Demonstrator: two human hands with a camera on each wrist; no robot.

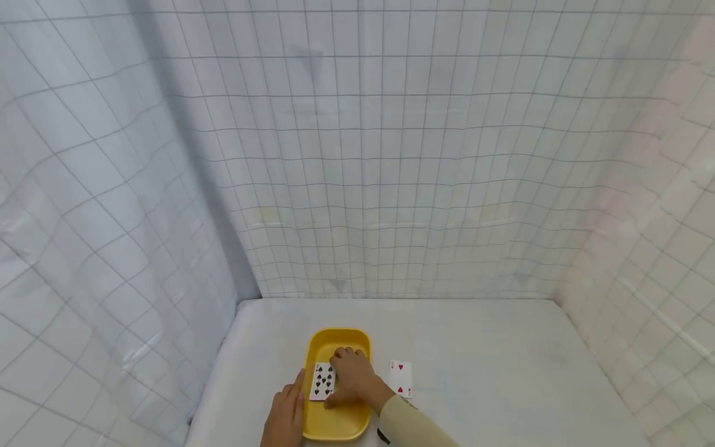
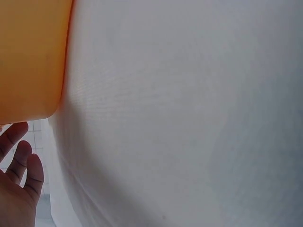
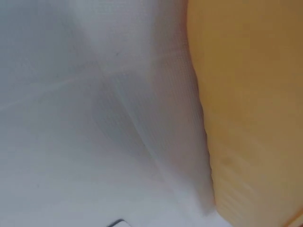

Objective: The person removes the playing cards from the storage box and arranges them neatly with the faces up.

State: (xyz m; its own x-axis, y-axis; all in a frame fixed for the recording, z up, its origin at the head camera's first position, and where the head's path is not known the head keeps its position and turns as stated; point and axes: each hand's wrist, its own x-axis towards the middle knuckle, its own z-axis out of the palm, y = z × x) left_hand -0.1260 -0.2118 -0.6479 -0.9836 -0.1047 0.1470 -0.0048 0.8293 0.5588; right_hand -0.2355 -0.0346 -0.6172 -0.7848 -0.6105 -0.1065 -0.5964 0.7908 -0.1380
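A yellow tray (image 1: pixel 337 431) stands on the white table. Inside it, toward the left, a spade playing card (image 1: pixel 322 385) lies face up. My right hand (image 1: pixel 354 375) reaches into the tray, its fingers toward the far end and its thumb by the card's near right corner. Whatever lies under that palm is hidden. Along the tray's left rim rests my left hand (image 1: pixel 286 413), fingers extended. The left wrist view shows these fingers (image 2: pixel 34 175) loosely bent beside the tray's outer wall (image 2: pixel 31 61). In the right wrist view only the tray wall (image 3: pixel 255 104) and cloth appear.
A two of hearts (image 1: pixel 400 375) lies face up on the table right of the tray, near the right forearm. A small dark item (image 1: pixel 383 436) shows partly beneath the sleeve (image 1: pixel 413 425). White gridded sheeting (image 1: pixel 391 186) walls the table at the back and sides.
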